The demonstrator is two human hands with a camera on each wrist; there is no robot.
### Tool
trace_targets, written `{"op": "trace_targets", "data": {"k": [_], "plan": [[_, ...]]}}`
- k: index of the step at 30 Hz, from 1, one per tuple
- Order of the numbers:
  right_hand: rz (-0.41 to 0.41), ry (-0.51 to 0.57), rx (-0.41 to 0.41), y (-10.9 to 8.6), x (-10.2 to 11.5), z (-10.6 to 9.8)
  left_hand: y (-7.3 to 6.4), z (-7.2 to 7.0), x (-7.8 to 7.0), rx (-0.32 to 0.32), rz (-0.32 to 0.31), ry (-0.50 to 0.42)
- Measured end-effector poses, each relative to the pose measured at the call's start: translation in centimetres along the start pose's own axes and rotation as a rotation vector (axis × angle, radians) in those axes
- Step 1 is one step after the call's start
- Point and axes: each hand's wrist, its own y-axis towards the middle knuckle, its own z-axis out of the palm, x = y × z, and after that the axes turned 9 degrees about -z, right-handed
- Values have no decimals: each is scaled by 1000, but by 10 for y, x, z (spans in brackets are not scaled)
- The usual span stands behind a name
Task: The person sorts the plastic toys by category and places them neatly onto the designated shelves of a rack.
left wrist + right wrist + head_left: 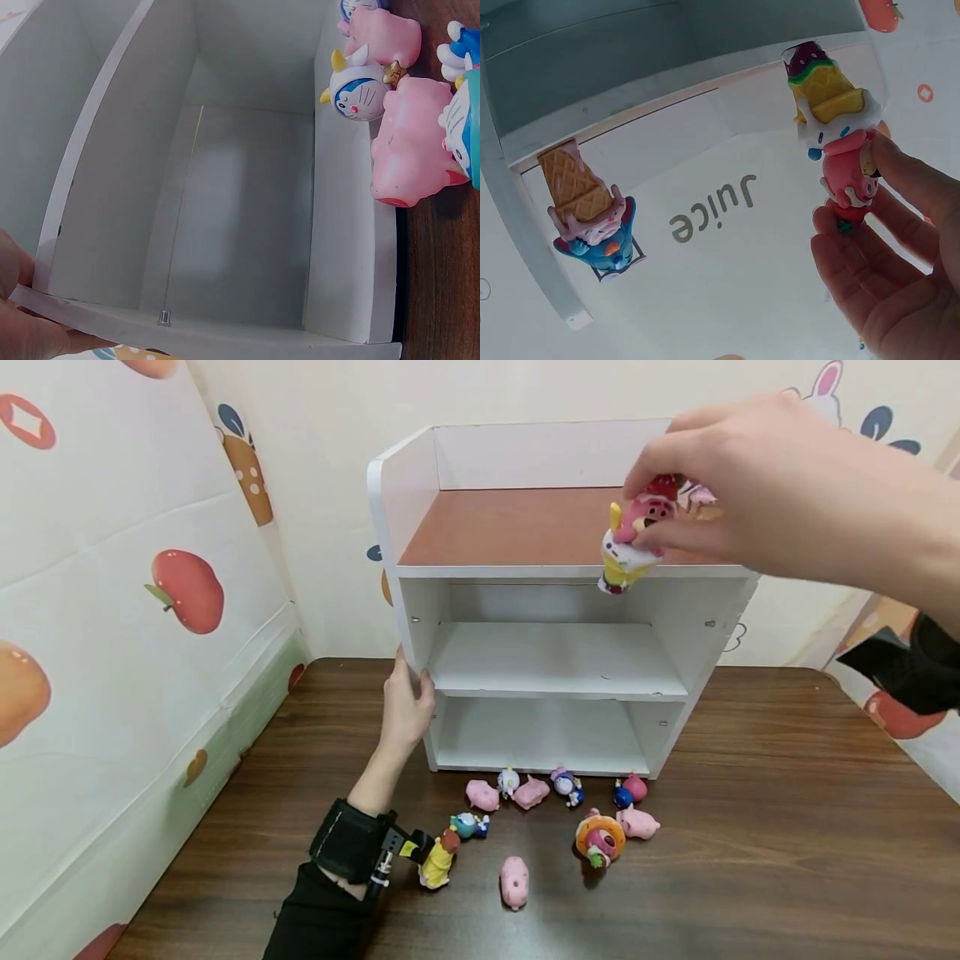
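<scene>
The bench [750, 860] carries a white shelf unit [558, 652], its left edge pinched by the left hand [405, 706]. The right hand [750, 493] pinches a pink cone figurine [624, 558] before the top level [517, 527]; one blue figurine [592, 214] already stands there. Ten small toys [514, 882] remain on the bench.

Down on the dark wooden table [787, 835], a pink pig [513, 883] lies out front, a yellow-clad figure [437, 865] off to its left, and over on the right an orange-ringed pink figure [600, 841] right beside another pig [640, 823]! And behind, pale wall covering [97, 493], a red fruit print [191, 593] bright on the left
</scene>
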Motion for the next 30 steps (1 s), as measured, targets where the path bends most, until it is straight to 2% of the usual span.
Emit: {"op": "trace_targets", "data": {"k": [2, 4, 5, 6, 7, 8, 13, 15, 22, 30], "plan": [[15, 8, 0, 14, 17, -17, 0, 0, 0, -1, 6, -3], [38, 4, 14, 20, 14, -17, 0, 0, 1, -3, 10, -1], [59, 12, 26, 30, 38, -37, 0, 0, 1, -6, 10, 2], [66, 7, 32, 36, 50, -46, 0, 0, 2, -7, 10, 3], [106, 26, 56, 41, 59, -53, 1, 0, 5, -8, 9, 5], [116, 23, 67, 44, 62, -56, 3, 1, 9, -10, 8, 6], [130, 48, 108, 48, 49, -52, 10, 6, 34, -23, 7, 1], [133, 51, 120, 46, 41, -48, 10, 6, 37, -27, 11, -1], [168, 52, 157, 47, 27, -40, 10, 6, 40, -32, 25, 13], [138, 86, 146, 55, 42, -48, 9, 6, 39, -17, 29, -15]]}}
